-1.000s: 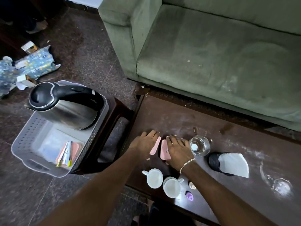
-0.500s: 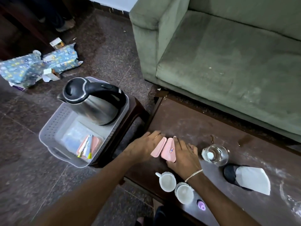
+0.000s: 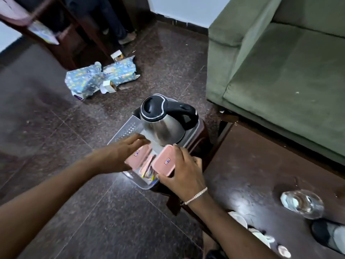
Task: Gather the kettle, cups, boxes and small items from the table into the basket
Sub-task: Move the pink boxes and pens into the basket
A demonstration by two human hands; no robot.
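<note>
Over perforated grey plastic basket (image 3: 130,128) beside steel kettle (image 3: 164,126): left hand (image 3: 123,156) and right hand (image 3: 182,170) each gripping rounded pink box (image 3: 164,162).

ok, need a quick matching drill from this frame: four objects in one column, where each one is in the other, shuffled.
Things:
1. kettle
2. glass
3. pink box in the right hand
4. wrapped parcels

Places:
A. on the floor, by the dark wooden furniture
B. standing in the far end of the basket
C. held over the near end of the basket
D. on the dark table, right of the basket

Pairs: 1-B, 2-D, 3-C, 4-A
</note>
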